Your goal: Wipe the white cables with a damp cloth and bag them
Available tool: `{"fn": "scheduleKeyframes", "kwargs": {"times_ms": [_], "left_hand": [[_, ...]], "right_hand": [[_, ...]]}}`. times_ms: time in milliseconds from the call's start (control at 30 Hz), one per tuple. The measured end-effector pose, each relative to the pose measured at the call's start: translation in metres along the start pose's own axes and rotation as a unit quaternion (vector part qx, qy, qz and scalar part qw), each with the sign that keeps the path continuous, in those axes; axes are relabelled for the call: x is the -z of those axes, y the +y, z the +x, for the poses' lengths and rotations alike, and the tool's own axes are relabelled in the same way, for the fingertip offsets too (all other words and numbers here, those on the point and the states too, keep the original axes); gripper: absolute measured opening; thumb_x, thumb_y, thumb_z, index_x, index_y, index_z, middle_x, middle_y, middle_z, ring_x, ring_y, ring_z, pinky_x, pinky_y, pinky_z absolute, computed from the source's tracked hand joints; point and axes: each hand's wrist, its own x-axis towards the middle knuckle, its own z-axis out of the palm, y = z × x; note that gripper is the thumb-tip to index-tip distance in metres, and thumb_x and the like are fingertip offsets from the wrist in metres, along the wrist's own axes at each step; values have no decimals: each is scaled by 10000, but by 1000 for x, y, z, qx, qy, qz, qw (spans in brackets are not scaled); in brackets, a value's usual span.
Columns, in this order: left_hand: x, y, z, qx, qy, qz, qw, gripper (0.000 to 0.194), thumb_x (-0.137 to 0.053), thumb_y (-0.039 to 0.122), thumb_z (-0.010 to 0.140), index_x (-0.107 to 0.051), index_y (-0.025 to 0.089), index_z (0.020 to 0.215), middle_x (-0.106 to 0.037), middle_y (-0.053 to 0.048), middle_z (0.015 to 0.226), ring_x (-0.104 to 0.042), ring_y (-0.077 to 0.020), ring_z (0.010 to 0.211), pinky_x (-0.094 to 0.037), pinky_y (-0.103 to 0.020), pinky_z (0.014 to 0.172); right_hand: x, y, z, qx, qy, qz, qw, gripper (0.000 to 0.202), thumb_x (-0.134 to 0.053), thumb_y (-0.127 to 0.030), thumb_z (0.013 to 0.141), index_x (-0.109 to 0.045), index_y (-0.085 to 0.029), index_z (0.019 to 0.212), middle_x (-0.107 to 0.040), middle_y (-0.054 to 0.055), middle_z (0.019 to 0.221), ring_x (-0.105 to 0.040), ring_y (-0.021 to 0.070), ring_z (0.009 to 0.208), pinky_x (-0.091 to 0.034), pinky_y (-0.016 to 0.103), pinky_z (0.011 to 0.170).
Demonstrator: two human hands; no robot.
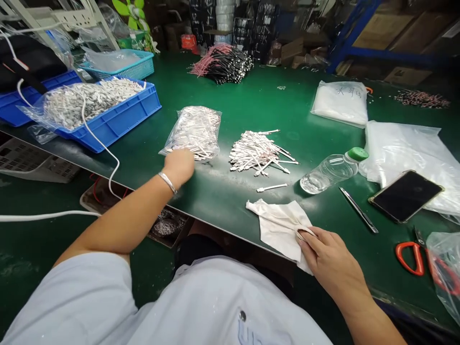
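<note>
My left hand (179,167) is closed at the near edge of a clear plastic bag (197,127) packed with short white cables. Its fingertips are hidden behind the back of the hand, so I cannot tell what they hold. At the table's front edge my right hand (332,254) pinches the folded end of a white cloth (280,235) that lies flat. A thin line, perhaps a cable or a crease, runs across the cloth to my fingers. Beyond the cloth lies one white cable (272,188), and behind it a loose pile of white cables (257,152).
A water bottle (328,172) lies on its side at right, near a box cutter (358,210), a phone (406,195) and red-handled scissors (411,258). Plastic bags (406,148) lie beyond. At left stands a blue bin (125,115) full of white parts. Dark cables (230,64) lie far back.
</note>
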Motion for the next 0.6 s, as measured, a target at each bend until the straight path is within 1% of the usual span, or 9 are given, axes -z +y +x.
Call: {"fn": "scheduleKeyframes", "kwargs": {"times_ms": [67,100,167,200,267,333,400,500,600], "left_hand": [[7,21,-11,-57,8,-6,998,284,-375,138,874,-646,78,931,-661,-176,918,-623,-280,924,-470,-361,781],[10,34,-13,-105,19,-14,994,283,-372,152,887,-648,113,933,-662,-147,936,-610,-257,954,-459,-343,809],[13,61,-11,-271,41,-42,961,280,-371,122,884,-645,116,943,-656,-140,966,-582,-242,983,-438,-340,847],[14,75,-7,-315,46,-55,946,277,-393,110,872,-633,116,1011,-647,-139,1027,-563,-247,1019,-430,-346,862],[13,100,4,-325,46,-66,942,330,-421,79,846,-592,105,1127,-625,-155,1108,-538,-257,1064,-426,-356,865],[12,121,16,-311,44,-65,947,337,-395,56,853,-605,75,1116,-619,-190,1125,-536,-271,1077,-429,-377,860],[13,135,24,-298,46,-64,951,341,-366,57,877,-626,84,1095,-618,-196,1140,-531,-278,1093,-428,-395,874],[18,144,29,-273,30,-59,960,327,-365,88,914,-643,126,1081,-622,-166,1157,-532,-262,1112,-430,-383,915],[27,143,34,-236,-24,-44,970,245,-493,236,927,-606,149,1127,-594,-127,1187,-559,-226,1082,-474,-389,918]], "right_hand": [[3,0,0,-15,-9,18,1000,318,-436,-391,938,-692,-204,963,-648,73,1004,-557,210,893,-484,318,736],[4,-1,1,-19,-6,28,999,326,-424,-392,941,-689,-203,966,-644,75,1002,-560,208,887,-483,315,722],[6,-7,6,-29,17,51,998,321,-420,-384,942,-681,-204,991,-638,80,1008,-567,203,883,-478,300,687],[6,-11,9,-34,33,63,997,310,-428,-379,939,-677,-209,1009,-636,81,1013,-570,200,885,-474,290,668],[3,-19,17,-30,58,91,994,297,-444,-378,933,-672,-218,1038,-638,81,1009,-575,197,885,-471,283,660],[-5,-25,23,3,54,114,992,311,-454,-397,925,-671,-221,1059,-643,85,996,-577,203,877,-481,306,701],[-18,-26,25,30,42,120,991,339,-456,-426,919,-675,-222,1078,-643,97,1009,-576,222,888,-484,361,771],[-37,-20,24,28,49,122,991,356,-472,-442,909,-673,-233,1116,-633,108,1061,-569,250,953,-468,426,851],[-46,-13,21,43,58,135,988,350,-500,-442,896,-670,-242,1128,-638,103,1054,-575,250,957,-467,434,864]]}}
